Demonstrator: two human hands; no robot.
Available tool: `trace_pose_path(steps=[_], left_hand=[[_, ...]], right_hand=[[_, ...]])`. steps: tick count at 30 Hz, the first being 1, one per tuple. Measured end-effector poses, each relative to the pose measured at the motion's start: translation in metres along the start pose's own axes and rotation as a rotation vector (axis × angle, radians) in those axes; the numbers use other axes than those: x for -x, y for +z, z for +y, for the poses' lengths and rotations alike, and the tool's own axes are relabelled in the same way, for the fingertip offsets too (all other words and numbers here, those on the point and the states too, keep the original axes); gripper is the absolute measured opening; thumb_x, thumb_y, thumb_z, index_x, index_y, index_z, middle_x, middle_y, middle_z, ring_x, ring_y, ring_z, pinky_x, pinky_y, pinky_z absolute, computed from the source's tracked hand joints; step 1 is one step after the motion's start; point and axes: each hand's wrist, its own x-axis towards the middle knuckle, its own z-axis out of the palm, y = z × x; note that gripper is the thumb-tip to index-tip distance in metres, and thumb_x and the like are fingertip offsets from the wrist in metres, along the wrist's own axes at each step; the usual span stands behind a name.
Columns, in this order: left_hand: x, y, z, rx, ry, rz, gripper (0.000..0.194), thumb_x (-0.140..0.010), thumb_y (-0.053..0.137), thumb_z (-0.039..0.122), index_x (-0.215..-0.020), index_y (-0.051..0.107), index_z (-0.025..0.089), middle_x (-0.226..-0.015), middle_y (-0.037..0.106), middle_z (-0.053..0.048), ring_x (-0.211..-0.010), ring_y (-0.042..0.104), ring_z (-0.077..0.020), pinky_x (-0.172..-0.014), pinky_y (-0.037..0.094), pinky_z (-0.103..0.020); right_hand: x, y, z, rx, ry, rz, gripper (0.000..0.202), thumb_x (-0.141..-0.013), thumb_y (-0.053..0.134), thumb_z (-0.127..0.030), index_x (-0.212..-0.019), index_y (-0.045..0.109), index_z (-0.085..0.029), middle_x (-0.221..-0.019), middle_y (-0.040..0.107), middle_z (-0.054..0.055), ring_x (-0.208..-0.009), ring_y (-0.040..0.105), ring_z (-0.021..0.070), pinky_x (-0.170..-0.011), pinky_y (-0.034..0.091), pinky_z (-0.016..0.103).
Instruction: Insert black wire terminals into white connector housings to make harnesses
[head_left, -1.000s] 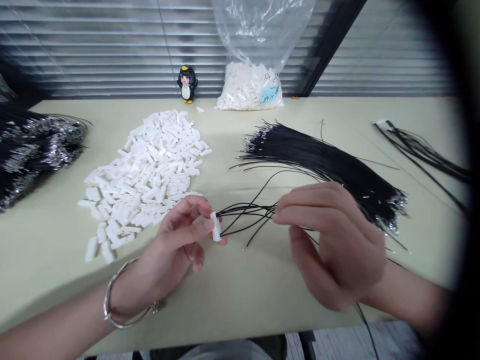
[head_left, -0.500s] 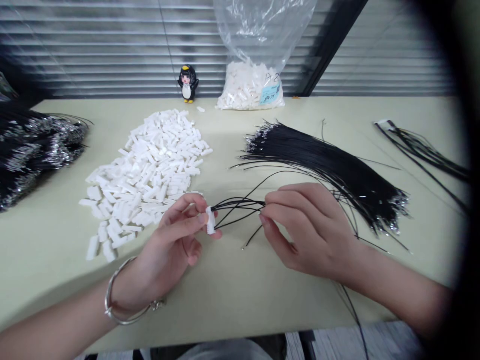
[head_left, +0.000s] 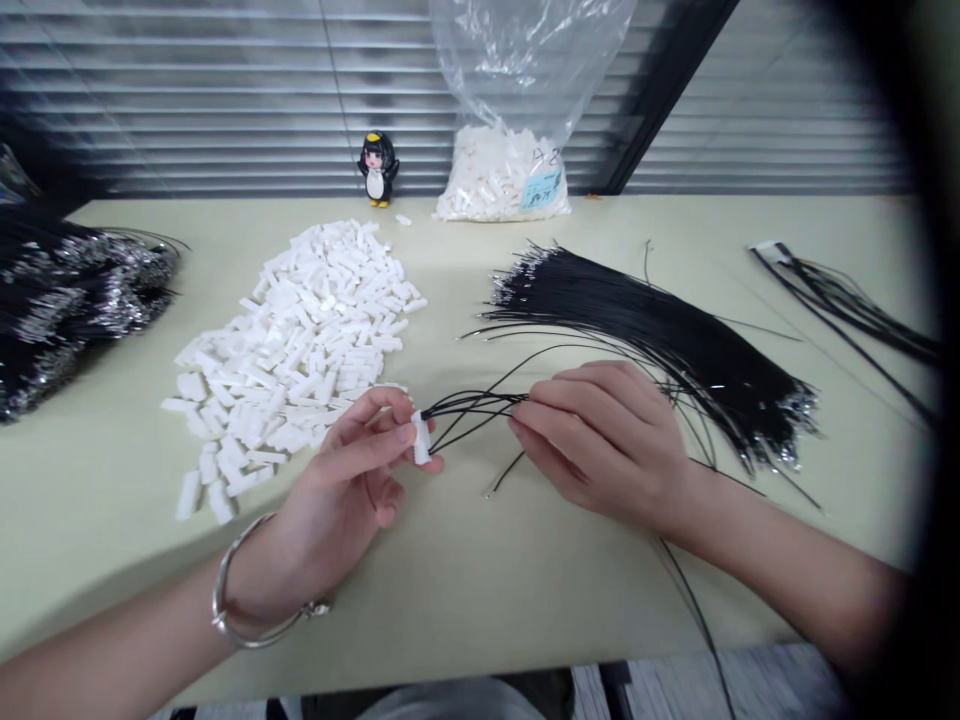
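Observation:
Between thumb and fingers, my left hand (head_left: 352, 455) pinches a small white connector housing (head_left: 421, 438). Several thin black wires (head_left: 472, 402) run from the housing's right side into my right hand (head_left: 600, 440), whose fingers are closed round them. One loose wire end (head_left: 491, 490) with a small metal terminal sticks out below my right fingertips. Just past my left hand spreads a heap of white connector housings (head_left: 307, 330). A thick bundle of black wires (head_left: 637, 320) with silvery terminals at its ends lies beyond my right hand.
A clear bag of white housings (head_left: 495, 180) stands at the back beside a penguin figurine (head_left: 377, 170). More black wires with silvery ends (head_left: 82, 290) lie at the far left. At right rests a wired white connector (head_left: 771, 250). Blinds (head_left: 225, 90) close off the back.
My right hand has shifted slightly left and its fingers have drawn closer together round the wires. My left hand and the housing are nearly still.

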Motion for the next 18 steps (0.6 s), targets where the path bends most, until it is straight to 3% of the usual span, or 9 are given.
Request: trace_pose_path(steps=[7, 18], left_hand=[[0.002, 0.000, 0.000, -0.002, -0.001, -0.014, 0.016, -0.078, 0.064, 0.013, -0.088, 0.054, 0.020, -0.077, 0.056, 0.003, -0.064, 0.062, -0.0060, -0.031, 0.035, -0.005], [0.001, -0.001, 0.000, 0.012, -0.003, -0.023, 0.015, -0.078, 0.065, 0.013, -0.086, 0.055, 0.021, -0.076, 0.057, 0.004, -0.064, 0.063, -0.0062, -0.031, 0.037, -0.005]], right_hand=[[0.002, -0.001, 0.002, -0.115, 0.081, -0.027, 0.027, -0.071, 0.055, -0.007, -0.096, 0.057, -0.016, -0.093, 0.062, 0.004, -0.083, 0.054, 0.0128, -0.071, 0.044, 0.028], [-0.005, -0.003, 0.014, -0.134, 0.109, -0.130, 0.017, -0.074, 0.064, -0.015, -0.089, 0.057, -0.020, -0.088, 0.061, -0.001, -0.083, 0.054, 0.0096, -0.075, 0.042, 0.026]])
